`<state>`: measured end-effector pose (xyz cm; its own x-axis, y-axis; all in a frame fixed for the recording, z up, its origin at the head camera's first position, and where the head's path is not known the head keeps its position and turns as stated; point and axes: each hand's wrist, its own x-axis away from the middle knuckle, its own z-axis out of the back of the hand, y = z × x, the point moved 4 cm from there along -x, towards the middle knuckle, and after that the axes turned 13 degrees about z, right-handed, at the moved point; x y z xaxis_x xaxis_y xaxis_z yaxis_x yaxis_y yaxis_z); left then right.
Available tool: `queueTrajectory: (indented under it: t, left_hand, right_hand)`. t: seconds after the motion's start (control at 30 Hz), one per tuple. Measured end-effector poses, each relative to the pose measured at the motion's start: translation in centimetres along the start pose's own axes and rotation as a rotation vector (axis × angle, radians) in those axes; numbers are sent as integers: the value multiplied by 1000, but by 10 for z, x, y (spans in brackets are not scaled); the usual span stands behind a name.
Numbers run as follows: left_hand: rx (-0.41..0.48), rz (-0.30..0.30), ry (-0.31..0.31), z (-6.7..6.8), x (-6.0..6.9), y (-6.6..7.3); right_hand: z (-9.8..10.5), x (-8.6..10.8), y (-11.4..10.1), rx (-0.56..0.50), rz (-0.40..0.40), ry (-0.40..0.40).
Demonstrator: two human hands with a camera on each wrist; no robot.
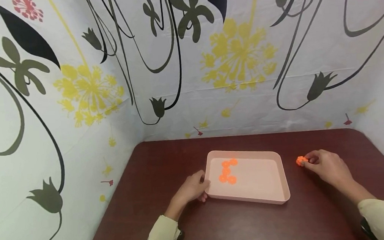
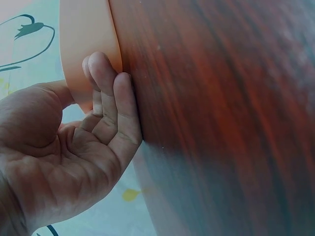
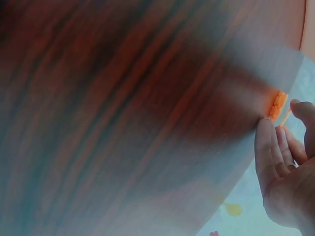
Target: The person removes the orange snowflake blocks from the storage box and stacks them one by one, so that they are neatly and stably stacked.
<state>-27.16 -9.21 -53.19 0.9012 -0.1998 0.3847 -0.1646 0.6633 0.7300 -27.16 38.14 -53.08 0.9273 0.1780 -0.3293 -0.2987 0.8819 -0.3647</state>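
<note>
A shallow peach tray (image 1: pixel 257 179) lies on the table, with several flat, scalloped orange pieces (image 1: pixel 226 171) in its left part. At the tray's left end, my left hand (image 1: pixel 192 187) grips the wall; in the left wrist view, the thumb of this hand (image 2: pixel 74 142) is on one side of the tray wall (image 2: pixel 88 39) and the fingers are on the other. To the right of the tray, my right hand (image 1: pixel 328 166) pinches an orange flower-shaped piece (image 1: pixel 302 160) between thumb and fingers. In the right wrist view, this orange piece (image 3: pixel 278 106) shows beside the fingertips, close to the tabletop.
The dark reddish-brown table (image 1: pixel 242 230) has rounded far corners. A white cloth (image 1: pixel 188 78) printed with flowers and stems hangs behind it and along both sides.
</note>
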Motion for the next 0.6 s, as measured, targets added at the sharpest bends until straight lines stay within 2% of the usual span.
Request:
queueTrajectory:
  t: [0.17,0.6]
  left_hand:
    - [0,10,1,0,0,1]
    - [6,19,11,0,0,2]
  right_hand:
    - [1,-3,-2,14,1,-41]
    - [-2,-3,-1,38,-12,-66]
